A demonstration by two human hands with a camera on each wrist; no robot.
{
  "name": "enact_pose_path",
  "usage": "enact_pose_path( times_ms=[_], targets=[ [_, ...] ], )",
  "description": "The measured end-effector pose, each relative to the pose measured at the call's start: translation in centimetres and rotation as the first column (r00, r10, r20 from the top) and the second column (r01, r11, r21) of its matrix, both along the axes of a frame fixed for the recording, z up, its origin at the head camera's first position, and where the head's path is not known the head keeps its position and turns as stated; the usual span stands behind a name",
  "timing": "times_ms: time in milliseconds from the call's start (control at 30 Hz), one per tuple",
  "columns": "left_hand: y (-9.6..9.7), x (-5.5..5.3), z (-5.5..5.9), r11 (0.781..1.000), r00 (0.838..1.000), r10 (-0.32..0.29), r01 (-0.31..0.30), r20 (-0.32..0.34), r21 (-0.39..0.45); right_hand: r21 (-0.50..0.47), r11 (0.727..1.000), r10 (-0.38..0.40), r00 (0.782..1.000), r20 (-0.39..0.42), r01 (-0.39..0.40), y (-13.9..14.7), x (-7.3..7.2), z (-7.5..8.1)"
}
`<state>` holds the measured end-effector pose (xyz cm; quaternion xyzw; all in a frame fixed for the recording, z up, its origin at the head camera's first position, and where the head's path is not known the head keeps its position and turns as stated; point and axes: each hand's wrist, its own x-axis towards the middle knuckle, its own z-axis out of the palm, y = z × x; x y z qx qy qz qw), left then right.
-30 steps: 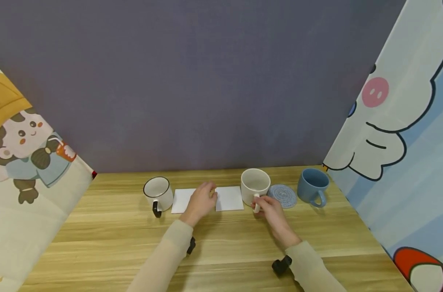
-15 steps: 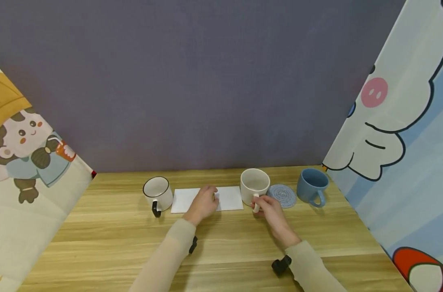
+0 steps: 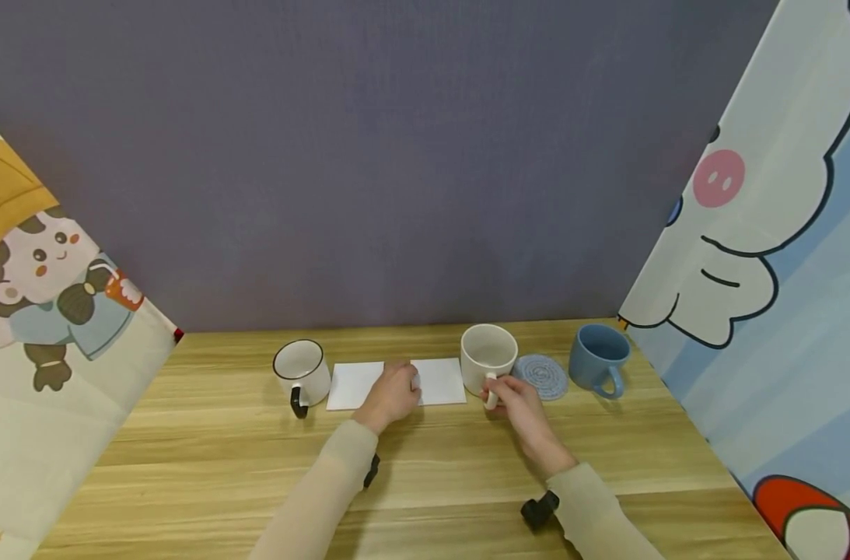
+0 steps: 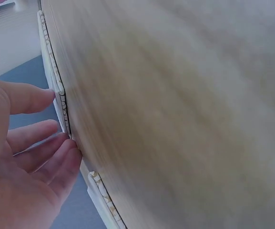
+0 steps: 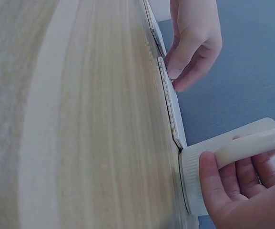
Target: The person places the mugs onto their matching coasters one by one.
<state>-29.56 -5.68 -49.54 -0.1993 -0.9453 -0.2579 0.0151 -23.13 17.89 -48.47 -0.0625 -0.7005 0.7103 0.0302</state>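
My left hand is low over a row of flat white pieces, its thumb and fingertips at opposite ends of a short white card. The hand hides most of that card in the head view. White pieces show on both sides: a left piece and a right piece. My right hand pinches the handle of an upright off-white mug at the right end of the row. In the right wrist view, the mug handle lies between the thumb and fingers.
A white mug with a dark rim and black handle stands left of the row. A round grey-blue coaster lies right of the off-white mug, followed by a blue mug. A dark wall panel backs the wooden table.
My left hand has lowered and shifted slightly to the right. The strip of tabletop beside its thumb, between the white pieces, no longer shows. My right hand and its mug stay put.
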Motion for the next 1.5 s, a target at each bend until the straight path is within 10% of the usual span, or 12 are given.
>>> enact_pose_path(
  times_ms=[1500],
  targets=[
    [-0.01,0.19,0.15,0.999,0.996,0.032,-0.033,0.087,0.018,-0.091,0.994,-0.068,0.996,-0.049,0.063,-0.90,0.50,0.08]
  ],
)
